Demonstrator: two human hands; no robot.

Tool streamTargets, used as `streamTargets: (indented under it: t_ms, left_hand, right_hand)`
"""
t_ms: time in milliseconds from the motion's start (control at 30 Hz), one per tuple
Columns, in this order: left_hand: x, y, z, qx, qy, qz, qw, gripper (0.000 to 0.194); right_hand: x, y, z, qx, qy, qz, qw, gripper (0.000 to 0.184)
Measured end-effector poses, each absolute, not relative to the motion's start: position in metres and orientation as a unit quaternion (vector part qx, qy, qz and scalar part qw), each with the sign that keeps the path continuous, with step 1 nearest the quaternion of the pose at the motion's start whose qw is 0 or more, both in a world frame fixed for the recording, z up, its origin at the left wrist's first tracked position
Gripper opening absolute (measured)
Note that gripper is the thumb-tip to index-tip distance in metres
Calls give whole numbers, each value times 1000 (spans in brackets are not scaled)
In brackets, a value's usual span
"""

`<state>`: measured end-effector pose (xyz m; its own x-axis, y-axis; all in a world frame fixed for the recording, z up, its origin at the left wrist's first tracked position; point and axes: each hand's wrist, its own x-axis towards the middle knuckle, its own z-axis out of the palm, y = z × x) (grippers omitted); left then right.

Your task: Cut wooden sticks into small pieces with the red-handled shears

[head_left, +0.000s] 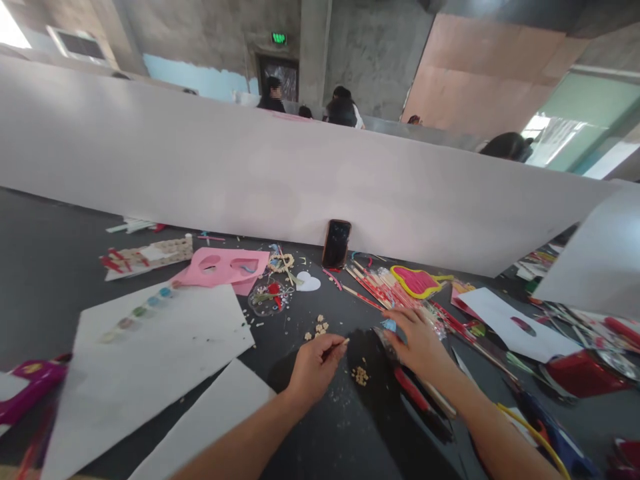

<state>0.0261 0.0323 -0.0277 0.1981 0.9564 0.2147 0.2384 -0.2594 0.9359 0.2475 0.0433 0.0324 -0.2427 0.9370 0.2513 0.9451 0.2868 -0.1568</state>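
Note:
My left hand point(315, 365) is closed in a pinch over the dark table, with a small pale piece point(346, 341) showing at its fingertips. Just beyond it lies a cluster of small flower-shaped beige pieces point(320, 327). To its right is a little pile of tiny tan bits point(361, 375). My right hand point(423, 347) has its thumb and fingers apart above the table, and a small light-blue item point(389, 325) shows in the gap between them. Under and beside this hand are red-handled pliers point(413, 390); their head is partly in shadow.
White sheets point(165, 347) cover the left side, near a purple glue gun point(37, 383). A phone point(337, 243) leans on the white partition point(300, 180). Red-and-white sticks point(373, 287), a pink-and-yellow piece point(415, 281) and a red can point(590, 372) are toward the right. People sit beyond the partition.

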Motion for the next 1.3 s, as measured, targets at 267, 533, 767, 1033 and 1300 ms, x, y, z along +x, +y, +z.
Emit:
streamTargets:
  t_ms: [267,533,767,1033,1300]
  left_hand:
    - [28,34,-24,669,447,438,401,19]
    - [28,37,-20,676,455,426,393,17]
    - [29,37,-20,662,455,428,414,17]
    - [28,39,-21,647,453,440,427,18]
    - [28,43,-27,554,453,479,508,30]
  right_hand:
    - [221,193,-1,-646,-748,-23,147,30]
    - [203,257,-27,-688,-720,8,97,31]
    - [199,268,-36,-720,-689,29,73,32]
    - [200,254,-11,-674,-728,49,113,31]
    - [216,148,20,-590,-785,142,126,17]
